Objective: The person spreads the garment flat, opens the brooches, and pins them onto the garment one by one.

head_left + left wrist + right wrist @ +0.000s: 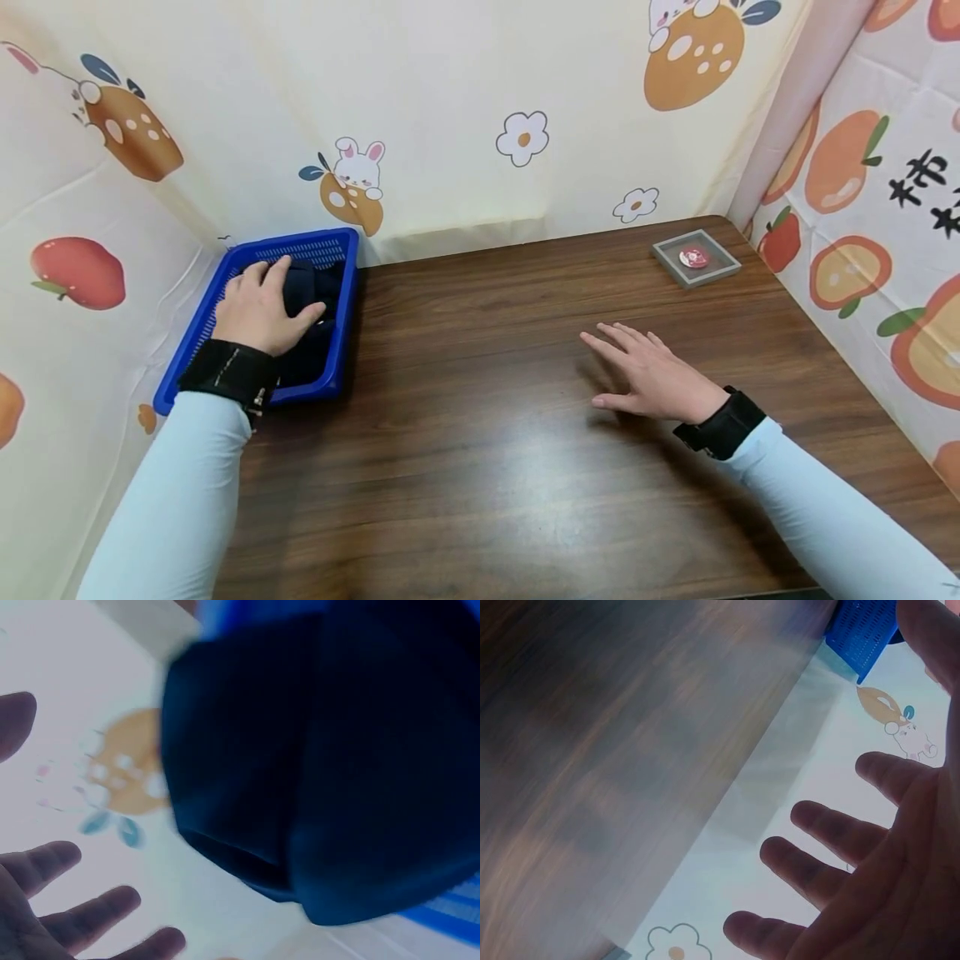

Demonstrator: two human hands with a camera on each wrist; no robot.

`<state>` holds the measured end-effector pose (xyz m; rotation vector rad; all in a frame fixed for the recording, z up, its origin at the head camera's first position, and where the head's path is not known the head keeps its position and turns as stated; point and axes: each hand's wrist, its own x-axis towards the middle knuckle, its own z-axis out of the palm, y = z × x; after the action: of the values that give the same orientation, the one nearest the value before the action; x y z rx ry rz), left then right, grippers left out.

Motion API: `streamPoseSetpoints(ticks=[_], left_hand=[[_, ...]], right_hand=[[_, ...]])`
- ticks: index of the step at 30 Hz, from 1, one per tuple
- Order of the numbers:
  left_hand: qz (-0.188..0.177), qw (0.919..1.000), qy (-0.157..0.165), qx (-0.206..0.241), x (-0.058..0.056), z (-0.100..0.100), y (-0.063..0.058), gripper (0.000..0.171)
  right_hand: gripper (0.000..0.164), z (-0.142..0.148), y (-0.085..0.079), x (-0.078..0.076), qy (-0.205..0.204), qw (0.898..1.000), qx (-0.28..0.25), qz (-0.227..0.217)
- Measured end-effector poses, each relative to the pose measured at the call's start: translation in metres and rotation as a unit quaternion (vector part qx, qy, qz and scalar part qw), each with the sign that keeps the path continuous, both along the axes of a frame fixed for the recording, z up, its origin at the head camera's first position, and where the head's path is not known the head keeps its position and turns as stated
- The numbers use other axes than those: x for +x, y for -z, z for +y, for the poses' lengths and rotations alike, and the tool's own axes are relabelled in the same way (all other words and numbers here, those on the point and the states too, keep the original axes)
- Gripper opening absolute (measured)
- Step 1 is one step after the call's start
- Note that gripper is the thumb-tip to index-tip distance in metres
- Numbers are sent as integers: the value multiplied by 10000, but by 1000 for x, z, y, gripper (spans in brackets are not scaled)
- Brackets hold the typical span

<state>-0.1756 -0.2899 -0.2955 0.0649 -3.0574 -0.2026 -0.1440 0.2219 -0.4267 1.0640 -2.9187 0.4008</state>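
Over the blue plastic basket (347,308) at the left, my left hand (258,308) hovers with its fingers spread. Dark navy fabric (300,287) lies bunched inside the basket, just beyond that hand. The left wrist view shows the same navy fabric (322,765) up close, with a folded edge and a gap between it and the fingers; what kind of article it is cannot be told. My right hand (656,379) is held above the brown wooden table (465,375), thumb apart and fingers extended. Nothing is in its grasp in the right wrist view.
A small grey square tray (714,277) sits at the back right corner of the table, with a red and white item (693,257) in it. Printed cloth walls (450,92) stand behind the table and along both sides.
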Motion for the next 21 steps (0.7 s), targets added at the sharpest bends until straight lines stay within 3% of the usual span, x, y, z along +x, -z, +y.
streamPoseSetpoints(ticks=[3,7,15,21], left_hand=[[-427,9984,-359,-25,-11,-15,1,97],[-883,9944,-582,16,-23,-29,5,104],[-1844,9813,-508,214,-36,-44,14,112],[-2017,9780,-449,289,-40,-48,28,111]], right_hand=[[90,-5,1,-1,-71,10000,-50,-13],[89,-14,1,-2,-175,9997,-152,-7],[90,-49,-6,-10,-544,9974,-454,-157],[90,-77,-9,-25,-793,9947,-592,-273]])
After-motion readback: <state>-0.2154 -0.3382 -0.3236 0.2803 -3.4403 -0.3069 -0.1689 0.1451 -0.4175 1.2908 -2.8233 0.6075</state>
